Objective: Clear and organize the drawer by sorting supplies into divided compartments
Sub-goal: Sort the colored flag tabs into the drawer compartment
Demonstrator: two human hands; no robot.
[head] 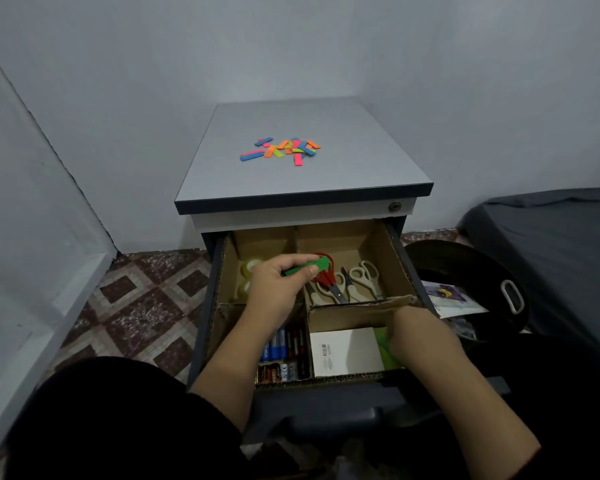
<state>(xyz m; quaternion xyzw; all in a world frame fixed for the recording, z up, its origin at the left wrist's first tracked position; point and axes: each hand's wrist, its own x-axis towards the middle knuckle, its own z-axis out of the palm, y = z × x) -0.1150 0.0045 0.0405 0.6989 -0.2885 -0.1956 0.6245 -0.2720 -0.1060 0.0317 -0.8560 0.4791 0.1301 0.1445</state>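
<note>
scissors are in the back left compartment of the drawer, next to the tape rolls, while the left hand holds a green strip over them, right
Not quite. In the head view the scissors lie in the back right compartment; the tape rolls are in the back left one, across the cardboard divider. The left hand does hold a green strip over them.

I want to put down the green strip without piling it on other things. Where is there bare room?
The cabinet top is bare right of and in front of the coloured strips. The back-left compartment has free floor behind the tape rolls. The scissors and batteries compartments are crowded.
</note>
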